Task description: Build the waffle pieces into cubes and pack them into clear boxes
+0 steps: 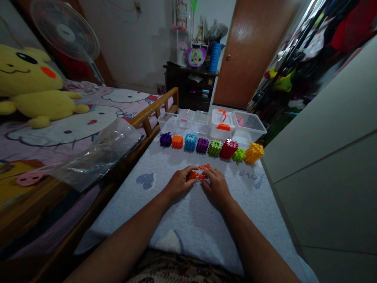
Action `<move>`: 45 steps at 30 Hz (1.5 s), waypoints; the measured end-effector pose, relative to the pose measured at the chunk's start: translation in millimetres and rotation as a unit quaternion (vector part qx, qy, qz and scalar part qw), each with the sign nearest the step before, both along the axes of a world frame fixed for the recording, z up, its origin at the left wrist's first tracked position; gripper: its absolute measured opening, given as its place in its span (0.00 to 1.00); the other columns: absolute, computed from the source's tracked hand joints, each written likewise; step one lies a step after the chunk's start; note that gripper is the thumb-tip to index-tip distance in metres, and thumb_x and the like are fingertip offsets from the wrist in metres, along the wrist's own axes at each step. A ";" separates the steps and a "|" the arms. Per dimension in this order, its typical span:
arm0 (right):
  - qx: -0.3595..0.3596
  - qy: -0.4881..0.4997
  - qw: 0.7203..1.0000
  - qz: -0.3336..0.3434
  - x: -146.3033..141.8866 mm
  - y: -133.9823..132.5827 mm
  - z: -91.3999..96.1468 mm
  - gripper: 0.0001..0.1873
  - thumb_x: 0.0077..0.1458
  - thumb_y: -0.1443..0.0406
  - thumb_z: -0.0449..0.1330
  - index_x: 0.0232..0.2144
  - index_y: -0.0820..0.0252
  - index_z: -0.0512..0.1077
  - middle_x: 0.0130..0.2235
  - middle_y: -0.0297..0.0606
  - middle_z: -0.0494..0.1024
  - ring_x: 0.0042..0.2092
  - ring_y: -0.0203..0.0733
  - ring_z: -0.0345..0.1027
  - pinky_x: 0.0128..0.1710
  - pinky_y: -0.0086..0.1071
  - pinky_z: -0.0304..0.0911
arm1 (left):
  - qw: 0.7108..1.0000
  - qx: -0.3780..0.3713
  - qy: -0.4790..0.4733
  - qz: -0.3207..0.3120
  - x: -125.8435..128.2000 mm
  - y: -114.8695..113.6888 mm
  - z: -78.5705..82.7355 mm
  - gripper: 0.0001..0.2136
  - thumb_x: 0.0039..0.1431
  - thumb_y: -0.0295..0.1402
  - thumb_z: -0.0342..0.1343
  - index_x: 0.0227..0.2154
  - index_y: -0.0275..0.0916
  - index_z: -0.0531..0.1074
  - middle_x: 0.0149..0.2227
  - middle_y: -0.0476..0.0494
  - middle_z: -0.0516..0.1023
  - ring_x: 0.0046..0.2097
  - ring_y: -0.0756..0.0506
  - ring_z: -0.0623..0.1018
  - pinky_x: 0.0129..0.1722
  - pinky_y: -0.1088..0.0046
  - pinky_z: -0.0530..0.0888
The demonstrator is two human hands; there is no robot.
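My left hand point(180, 182) is closed on the left end of some orange notched building pieces point(196, 176), low over the middle of the table. From the other side, my right hand point(218, 184) closes its fingers on the right end of the same pieces. Just beyond them lies another flat orange piece point(204, 167), partly behind my right fingers. How the pieces join is hidden by my fingers. Farther back stands a row of bumpy block cubes, among them an orange cube point(177, 142), a blue cube point(190, 142), a red cube point(229, 149) and a yellow block point(254, 153).
Clear plastic boxes point(168, 122) line the table's far edge, beside a lidded box point(223, 124) with orange clips. A wooden bed rail point(156, 106) and a plastic bag point(100, 153) border the left side. A white cabinet point(324, 157) borders the right.
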State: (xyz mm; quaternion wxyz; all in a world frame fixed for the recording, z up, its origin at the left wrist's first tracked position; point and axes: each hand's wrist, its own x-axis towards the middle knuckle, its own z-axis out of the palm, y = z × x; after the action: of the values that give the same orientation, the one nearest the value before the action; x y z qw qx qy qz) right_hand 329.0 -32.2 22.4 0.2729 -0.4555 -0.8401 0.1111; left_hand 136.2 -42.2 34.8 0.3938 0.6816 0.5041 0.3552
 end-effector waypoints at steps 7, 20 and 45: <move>0.008 -0.002 0.999 -0.049 7.9 9.3 -0.4 0.06 0.59 0.65 0.59 0.36 0.59 0.76 0.36 0.41 0.77 0.40 0.45 0.66 0.44 0.36 0.59 | 0.995 0.066 0.017 0.071 1.0 5.2 -9.1 0.20 0.53 0.27 0.58 0.51 0.40 0.72 0.46 0.42 0.78 0.44 0.45 0.76 0.47 0.66 0.74; 0.004 -0.072 0.980 -0.187 10.5 16.7 -1.7 0.09 0.58 0.62 0.59 0.29 0.60 0.75 0.31 0.40 0.75 0.35 0.42 0.65 0.38 0.33 0.56 | 0.986 0.112 0.099 0.076 -0.7 6.5 -10.4 0.17 0.54 0.26 0.57 0.47 0.39 0.73 0.46 0.42 0.76 0.48 0.42 0.74 0.51 0.61 0.73; -0.021 -0.090 0.979 -0.182 13.2 14.2 -0.2 0.07 0.57 0.64 0.59 0.30 0.60 0.75 0.33 0.40 0.74 0.36 0.42 0.64 0.38 0.33 0.54 | 0.909 0.140 0.381 -0.093 17.1 72.4 0.6 0.09 0.63 0.31 0.54 0.39 0.39 0.79 0.39 0.40 0.77 0.45 0.41 0.75 0.44 0.67 0.71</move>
State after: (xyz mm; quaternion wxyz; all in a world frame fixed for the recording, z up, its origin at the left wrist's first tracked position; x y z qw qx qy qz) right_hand 342.2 -18.0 22.3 0.2024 -0.6141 -0.7620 0.0357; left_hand 153.3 30.2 35.4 0.1038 0.8567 0.4957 0.0975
